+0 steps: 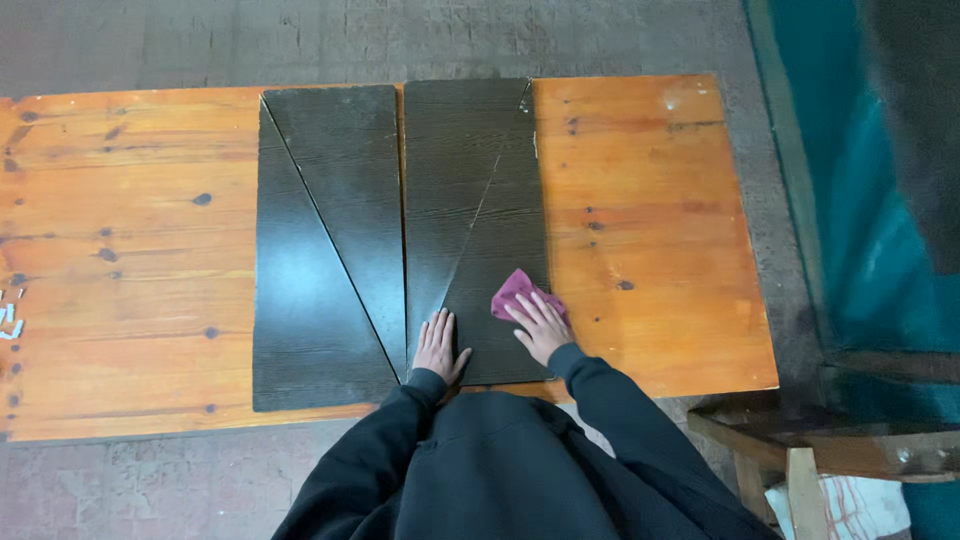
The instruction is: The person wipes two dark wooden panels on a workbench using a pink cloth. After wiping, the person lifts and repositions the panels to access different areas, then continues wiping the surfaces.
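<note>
Several dark wood-grain panels (330,240) cut into wedge shapes lie side by side on an orange wooden table (640,220). My left hand (438,346) rests flat, fingers apart, on the near end of the right-hand panels (480,190). My right hand (541,325) presses a small magenta cloth (517,291) onto the near right corner of those panels. Both arms are in dark sleeves.
The table's near edge runs just in front of my body. A teal wall or panel (860,200) stands to the right. A wooden stool or bench (800,440) sits at the lower right, and the grey concrete floor (150,490) surrounds the table.
</note>
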